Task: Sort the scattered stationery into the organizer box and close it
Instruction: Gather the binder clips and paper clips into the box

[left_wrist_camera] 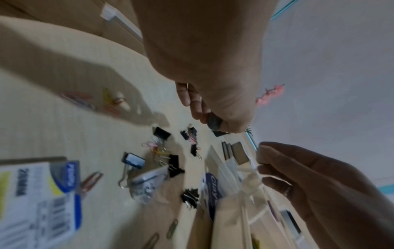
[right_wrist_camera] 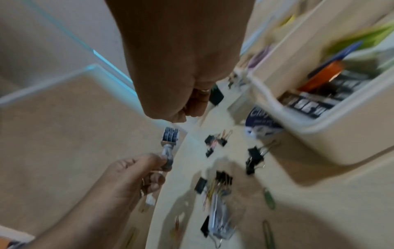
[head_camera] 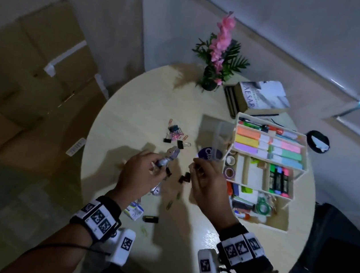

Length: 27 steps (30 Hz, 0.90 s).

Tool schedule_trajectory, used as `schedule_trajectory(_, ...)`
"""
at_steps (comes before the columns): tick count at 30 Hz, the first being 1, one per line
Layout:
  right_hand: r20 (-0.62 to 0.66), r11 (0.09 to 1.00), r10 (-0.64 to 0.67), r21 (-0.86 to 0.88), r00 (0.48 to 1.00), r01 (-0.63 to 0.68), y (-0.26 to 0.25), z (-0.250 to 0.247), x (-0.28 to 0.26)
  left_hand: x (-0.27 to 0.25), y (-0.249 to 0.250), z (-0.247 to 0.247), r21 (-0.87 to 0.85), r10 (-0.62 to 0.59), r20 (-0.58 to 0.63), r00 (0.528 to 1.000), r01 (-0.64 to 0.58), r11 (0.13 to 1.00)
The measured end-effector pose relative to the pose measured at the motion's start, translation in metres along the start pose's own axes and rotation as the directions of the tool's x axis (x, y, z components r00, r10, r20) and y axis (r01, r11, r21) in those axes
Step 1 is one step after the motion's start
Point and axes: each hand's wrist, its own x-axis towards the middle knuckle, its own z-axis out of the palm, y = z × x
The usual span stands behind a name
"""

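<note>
The organizer box (head_camera: 298,175) is sitting open on the right side of the round table (head_camera: 132,105). It is cream and has steps of trays. The far tray is holding pens and markers (head_camera: 260,126). The next tray is holding rows of sticky notes (head_camera: 268,147) in orange, yellow, purple, pink, green and blue. The tray below it is holding tape rolls (head_camera: 230,166), white paper pads and highlighters (head_camera: 280,178). The nearest tray is holding a green tape roll (head_camera: 263,207), a glue stick and other small things that are too mixed up to tell apart.

The left hand (head_camera: 139,172) is curling its fingers around a small clear bag of silver clips (head_camera: 167,158), holding it up over the table. The right hand (head_camera: 208,185) is closing its fingers and thumb on something small and pale; what it is cannot be told.

Black binder clips (head_camera: 175,139) and pink paper clips are lying in a pile on the table, far from the hands. More binder clips (head_camera: 184,179) are lying between the two hands. A small blue and white box (head_camera: 134,210) and a black clip (head_camera: 150,219) are lying near the left wrist. A round blue tub lid (head_camera: 207,154) is lying just beside the organizer box.

A pink flower plant (head_camera: 219,55) and a stack of books (head_camera: 259,97) are standing at the far edge of the table.
</note>
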Motion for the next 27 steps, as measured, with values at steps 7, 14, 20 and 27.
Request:
schedule_trajectory(7, -0.208, 0.978, 0.131, -0.133, 0.969, -0.161, 0.075, -0.105, -0.036, -0.018, 0.048, 0.044, -0.017, 0.110, 0.074, 0.991, -0.109, 0.994)
schedule_trajectory(14, -0.149, 0.954, 0.184, -0.211, 0.971, -0.213, 0.153, -0.132, -0.032, -0.043, 0.090, 0.074, -0.009, 0.121, 0.073, 0.990, -0.121, 0.993)
schedule_trajectory(20, -0.063, 0.918, 0.192, -0.340, 0.979, -0.202, 0.175, -0.124, -0.012, -0.061, 0.111, 0.087, 0.011, 0.128, 0.046, 0.991, -0.129, 0.992)
schedule_trajectory(27, -0.181, 0.930, 0.168, -0.296, 0.969, -0.217, 0.175, -0.128, -0.013, -0.076, 0.122, 0.093, 0.087, 0.126, 0.021, 0.992, -0.127, 0.988)
